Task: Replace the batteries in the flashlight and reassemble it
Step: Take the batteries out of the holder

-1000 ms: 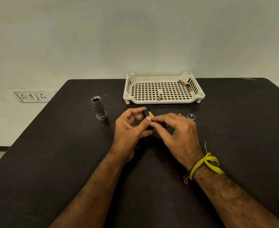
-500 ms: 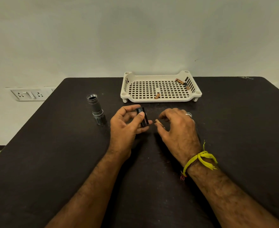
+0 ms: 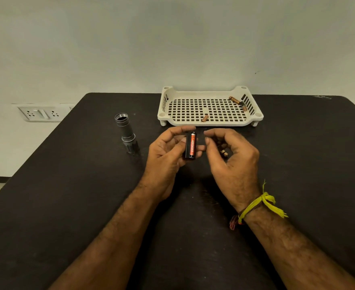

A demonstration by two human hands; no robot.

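My left hand (image 3: 168, 155) grips a black battery holder (image 3: 187, 146) upright, with an orange battery (image 3: 192, 145) seated in its facing slot. My right hand (image 3: 233, 164) hovers just right of the holder, thumb and forefinger close to it without touching. Its other fingers curl round a small copper-coloured battery (image 3: 224, 153) in the palm. The grey flashlight body (image 3: 126, 132) stands on its head to the left, threaded open end up. The tail cap is hidden.
A cream perforated tray (image 3: 210, 123) sits at the back of the black table (image 3: 67, 206), holding three loose batteries: one near its front (image 3: 204, 118), two in its right corner (image 3: 238, 102). A wall socket (image 3: 40, 114) is off the table's left edge.
My left hand has turned the holder so the orange battery faces me. My right hand has lifted from the table with a small battery and come close to the holder.
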